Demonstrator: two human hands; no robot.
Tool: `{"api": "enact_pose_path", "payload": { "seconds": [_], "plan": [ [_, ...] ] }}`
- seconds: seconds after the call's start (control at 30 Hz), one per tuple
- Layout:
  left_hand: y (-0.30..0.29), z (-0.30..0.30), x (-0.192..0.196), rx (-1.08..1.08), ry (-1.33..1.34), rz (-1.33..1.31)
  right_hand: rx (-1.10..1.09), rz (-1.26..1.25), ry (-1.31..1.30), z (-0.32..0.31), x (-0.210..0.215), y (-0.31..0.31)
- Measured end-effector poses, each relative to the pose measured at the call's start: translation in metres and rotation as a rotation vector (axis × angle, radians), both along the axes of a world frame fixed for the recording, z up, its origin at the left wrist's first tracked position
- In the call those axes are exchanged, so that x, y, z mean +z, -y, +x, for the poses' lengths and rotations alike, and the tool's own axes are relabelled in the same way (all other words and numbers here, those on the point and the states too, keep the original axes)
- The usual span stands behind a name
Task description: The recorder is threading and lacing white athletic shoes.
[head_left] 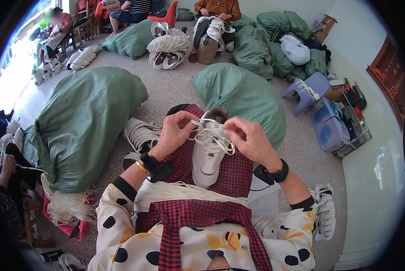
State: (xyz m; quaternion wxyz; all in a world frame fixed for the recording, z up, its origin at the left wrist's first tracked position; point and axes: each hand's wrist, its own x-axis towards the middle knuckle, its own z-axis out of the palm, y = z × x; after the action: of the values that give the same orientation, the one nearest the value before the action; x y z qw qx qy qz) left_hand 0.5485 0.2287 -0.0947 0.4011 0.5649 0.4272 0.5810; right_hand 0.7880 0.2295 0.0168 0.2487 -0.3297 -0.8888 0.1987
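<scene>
- Item: one white shoe (207, 158), resting on the lap over a red-and-black checked apron (236, 174), between the two hands.
- Orientation: toe toward the wearer, collar opening away; the lining shows brownish grey.
- Fastening: a flat white lace (215, 143) lies in loose loops over the tongue and upper; the loops are not drawn tight.
- Left hand (177, 131): to the left of the collar, thumb and forefinger pinched together on a part of the lace, knuckles up.
- Right hand (247, 137): to the right of the collar, level with the left, fingers curled inward near the loops; whether they grip the lace cannot be told.
- Arms: both forearms rise from the lower edge and converge on the shoe, black devices on both wrists.
- Adjacent: a bundle of white laces (189, 195) lies across the lap, nearer the body than the toe.
</scene>
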Motion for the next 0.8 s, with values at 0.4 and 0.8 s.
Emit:
{"api": "enact_pose_path", "payload": {
  "seconds": [0.4,0.8],
  "plan": [
    [-0.019,-0.052,0.039,0.798,-0.516,0.765,0.007,-0.126,-0.129,-0.040,-0.047,-0.042],
    [0.013,0.004,0.001,0.076,-0.185,0.039,-0.018,-0.196,-0.129,-0.040,-0.044,-0.036]
  ]
}}
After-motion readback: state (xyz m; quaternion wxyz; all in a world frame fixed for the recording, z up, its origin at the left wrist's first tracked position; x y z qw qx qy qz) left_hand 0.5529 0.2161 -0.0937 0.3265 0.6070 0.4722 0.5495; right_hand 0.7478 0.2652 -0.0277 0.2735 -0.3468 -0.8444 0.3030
